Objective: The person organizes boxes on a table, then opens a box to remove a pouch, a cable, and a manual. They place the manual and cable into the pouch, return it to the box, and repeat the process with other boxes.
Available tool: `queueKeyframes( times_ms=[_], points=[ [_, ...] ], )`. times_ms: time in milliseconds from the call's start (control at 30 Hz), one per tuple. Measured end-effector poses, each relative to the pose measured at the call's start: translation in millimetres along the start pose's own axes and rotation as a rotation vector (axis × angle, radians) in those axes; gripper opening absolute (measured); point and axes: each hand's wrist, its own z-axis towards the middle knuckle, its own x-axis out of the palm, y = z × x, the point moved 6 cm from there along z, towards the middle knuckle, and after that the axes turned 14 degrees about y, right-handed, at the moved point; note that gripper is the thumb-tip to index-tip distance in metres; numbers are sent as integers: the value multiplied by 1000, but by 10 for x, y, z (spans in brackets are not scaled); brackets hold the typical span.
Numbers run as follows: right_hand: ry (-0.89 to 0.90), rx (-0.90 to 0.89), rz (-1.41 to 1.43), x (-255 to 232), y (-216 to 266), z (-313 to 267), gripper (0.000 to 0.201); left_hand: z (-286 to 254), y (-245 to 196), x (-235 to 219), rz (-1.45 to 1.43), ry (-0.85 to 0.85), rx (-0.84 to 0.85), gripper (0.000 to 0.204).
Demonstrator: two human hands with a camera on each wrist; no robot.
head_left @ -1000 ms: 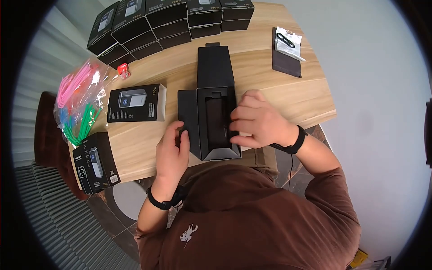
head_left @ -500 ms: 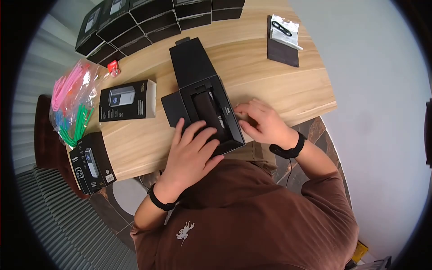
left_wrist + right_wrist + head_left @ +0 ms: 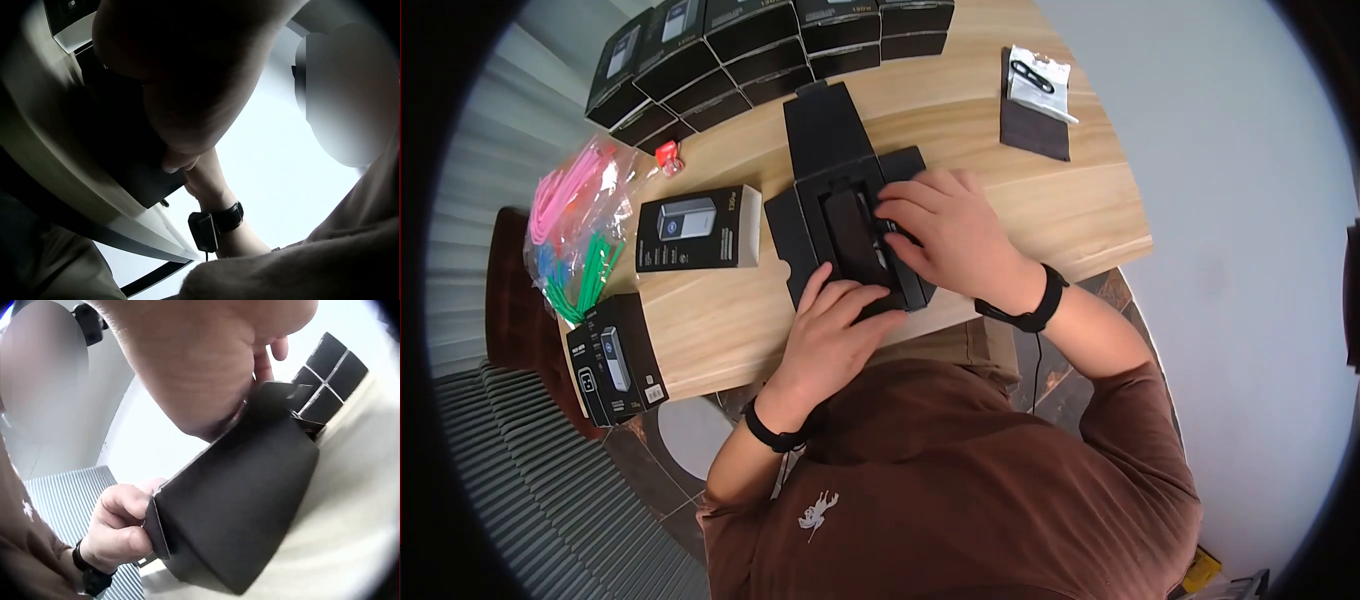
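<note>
An opened black box stands near the table's front edge, its lid folded back and side flaps spread. Inside lies a dark brown oblong item, with a small white piece along its right side. My left hand grips the box's near end, fingers over the rim; the right wrist view shows the same hand at the box corner. My right hand reaches over the right wall, fingers bent with their tips inside, beside the brown item. I cannot tell whether those fingertips pinch anything.
Stacked black boxes line the back. A printed box lies left, another at the left corner. Coloured ties in a plastic bag and a small red packet lie there too. A dark pouch with a cable packet is back right.
The left hand has come from the left flap onto the box's near end. The box has turned slightly, and its right flap is now folded outward. The right hand left the box, then returned.
</note>
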Motion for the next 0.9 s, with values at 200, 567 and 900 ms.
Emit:
queueKeyframes(
  times_ms=[200,567,900],
  points=[
    [213,136,-204,247,241,357,52,-31,-35,27,-55,-85,6,20],
    [146,433,893,281,-47,280,75,-79,269,-276,-686,-123,-140,28],
    [53,105,1667,-42,49,328,59,527,125,-669,-700,-193,-288,65]
  ],
)
